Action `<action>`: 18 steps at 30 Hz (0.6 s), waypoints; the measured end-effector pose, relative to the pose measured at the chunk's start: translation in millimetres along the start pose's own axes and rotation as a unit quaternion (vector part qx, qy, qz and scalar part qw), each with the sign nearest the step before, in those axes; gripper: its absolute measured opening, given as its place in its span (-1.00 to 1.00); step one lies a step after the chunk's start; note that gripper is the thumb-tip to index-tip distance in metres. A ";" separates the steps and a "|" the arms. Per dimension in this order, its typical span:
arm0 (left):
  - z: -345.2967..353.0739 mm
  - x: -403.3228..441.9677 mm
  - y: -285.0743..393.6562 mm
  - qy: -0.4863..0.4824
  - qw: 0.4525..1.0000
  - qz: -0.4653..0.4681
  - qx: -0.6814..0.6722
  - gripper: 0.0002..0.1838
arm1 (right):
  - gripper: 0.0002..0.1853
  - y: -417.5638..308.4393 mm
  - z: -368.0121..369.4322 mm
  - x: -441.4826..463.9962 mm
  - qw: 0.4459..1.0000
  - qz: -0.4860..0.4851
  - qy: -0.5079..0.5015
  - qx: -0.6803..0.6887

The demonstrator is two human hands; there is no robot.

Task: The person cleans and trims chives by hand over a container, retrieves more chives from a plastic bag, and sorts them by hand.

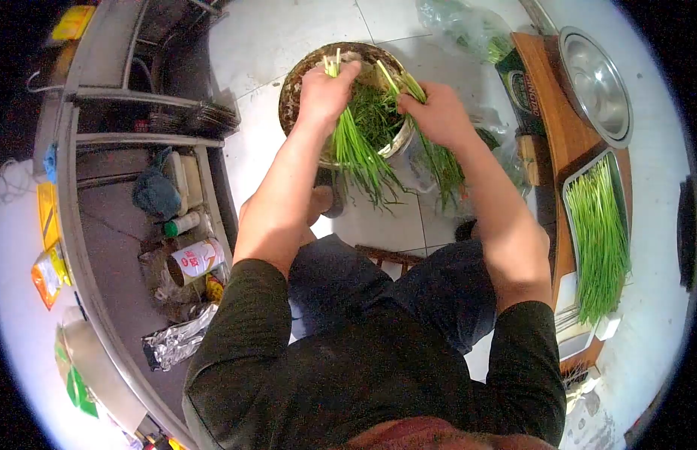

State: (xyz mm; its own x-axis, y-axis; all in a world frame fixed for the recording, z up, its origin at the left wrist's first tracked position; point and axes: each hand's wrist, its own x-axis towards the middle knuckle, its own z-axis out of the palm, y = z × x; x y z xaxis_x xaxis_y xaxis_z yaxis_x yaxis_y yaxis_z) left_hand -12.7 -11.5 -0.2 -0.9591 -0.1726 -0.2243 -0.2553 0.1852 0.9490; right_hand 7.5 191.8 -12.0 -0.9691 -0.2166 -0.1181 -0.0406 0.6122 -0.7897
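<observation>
Green stalks (pixel 354 150) above round tub (pixel 289 101), white tiled floor (pixel 247 56), metal shelving (pixel 153 139).

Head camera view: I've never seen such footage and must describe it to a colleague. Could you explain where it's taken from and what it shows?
There is no machine, just a person's two bare hands. The one picture comes from a camera worn on the head, looking forward and down. The left hand grips a bunch of long, thin green stalks with pale ends; the right hand grips a second, similar green bunch. Below them is a round, brown-stained container with loose green pieces inside. At the picture's right, a brown wooden surface bears a rectangular silver-grey tray of more green stalks, near a round, shiny metal bowl.
</observation>
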 end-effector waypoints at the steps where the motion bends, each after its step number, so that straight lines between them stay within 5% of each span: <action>1: 1.6 -0.8 -0.4 -0.021 1.000 0.002 0.001 -0.78 | -0.66 1.4 1.4 0.6 1.000 -0.004 0.005 -0.008; 5: 11.9 -10.4 -7.1 -0.164 0.986 0.023 -0.012 -0.80 | -0.70 5.1 7.0 2.3 0.998 -0.022 0.014 0.060; 18: 15.9 -10.6 -8.4 -0.160 0.987 0.018 0.004 -0.86 | -0.64 -0.3 3.9 -2.3 0.994 -0.061 0.053 -0.076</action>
State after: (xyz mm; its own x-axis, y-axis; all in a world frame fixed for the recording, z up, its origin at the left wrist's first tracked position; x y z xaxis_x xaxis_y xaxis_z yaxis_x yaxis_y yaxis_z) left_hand -2.3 4.2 -9.3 -0.9570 0.1477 -0.2496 -0.2195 0.1936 0.9562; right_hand 10.6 189.1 -13.9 -0.9745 -0.2201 0.0442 -0.1885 0.6952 -0.6936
